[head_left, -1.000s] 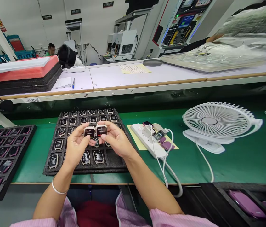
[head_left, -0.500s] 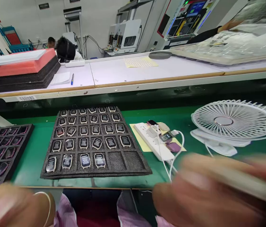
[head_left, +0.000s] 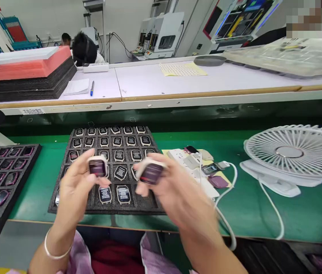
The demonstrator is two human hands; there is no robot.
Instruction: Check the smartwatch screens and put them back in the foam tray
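Observation:
My left hand grips a smartwatch by its edges, with the dark screen facing me. In my right hand is a second smartwatch, slightly blurred and tilted. Both watches have pale cases and no straps. They are held above a black foam tray, whose pockets hold rows of similar watches with white text on their screens. My hands cover parts of the middle and front rows, so some pockets are hidden.
Another foam tray with darker-cased watches lies at the left. Right of the middle tray are a white power strip, cables and a purple watch-sized piece. A white fan stands farther right. A shelf runs across the back.
Both hands have come from the lower corners, where they were blurred, to the space over the middle tray. A watch now shows clearly in each hand. The view has shifted slightly.

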